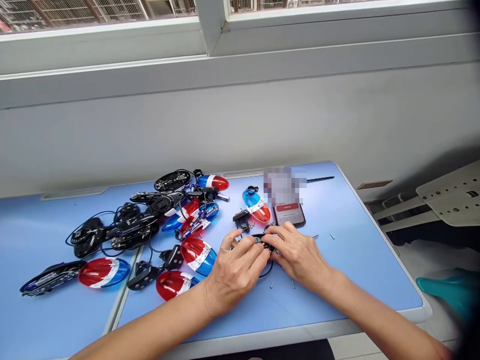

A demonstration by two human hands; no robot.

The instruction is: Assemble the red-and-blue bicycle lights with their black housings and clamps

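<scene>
My left hand [240,262] and my right hand [298,252] meet over the table, both with fingers closed on a black oval light housing [267,245]. Much of the housing is hidden under the fingers, and small parts inside it are too tiny to make out. A thin black cable [267,272] curves out below it. Just behind my hands lie a blue, white and red lens cover [256,205] and a small black switch piece [241,215]. Loose screws [293,284] are scattered close to my right hand.
Left of my hands sits a pile of black housings [137,227] with cables and several red-and-blue lens covers [104,273]. A phone [290,215], partly blurred, lies behind them, near a dark thin rod [320,179]. The blue table [360,285] meets a wall; a folded chair [450,192] stands right.
</scene>
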